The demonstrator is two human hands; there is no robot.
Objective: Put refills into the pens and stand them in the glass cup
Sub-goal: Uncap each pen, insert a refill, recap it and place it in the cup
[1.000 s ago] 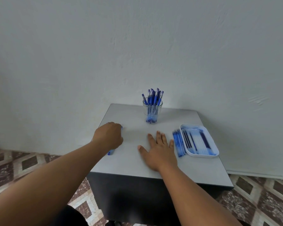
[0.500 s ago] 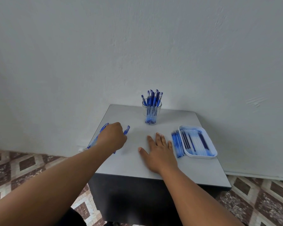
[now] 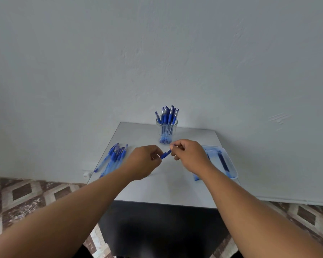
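The grey table [image 3: 168,187] is small, with its back edge against the pale wall [image 3: 157,53] and its front edge facing the person; patterned floor tiles [image 3: 26,192] show past both side edges. Bare tabletop lies open in the middle and front, under and behind the 2 hands.

A loose pile of blue pens [image 3: 113,158] lies at the left edge, its ends reaching the rim, close beside the left forearm. The white tray [image 3: 232,164] sits at the right edge, partly hidden behind the right wrist; dark refills [image 3: 222,161] lie in it, their count unclear. The glass cup [image 3: 166,132] stands at the back centre, holding a bunch of upright blue pens [image 3: 168,114], just beyond the hands.

Above the table's middle, the left hand [image 3: 143,161] is curled around one end of a blue pen [image 3: 165,155], and the right hand [image 3: 189,155] pinches its other end with fingers bent
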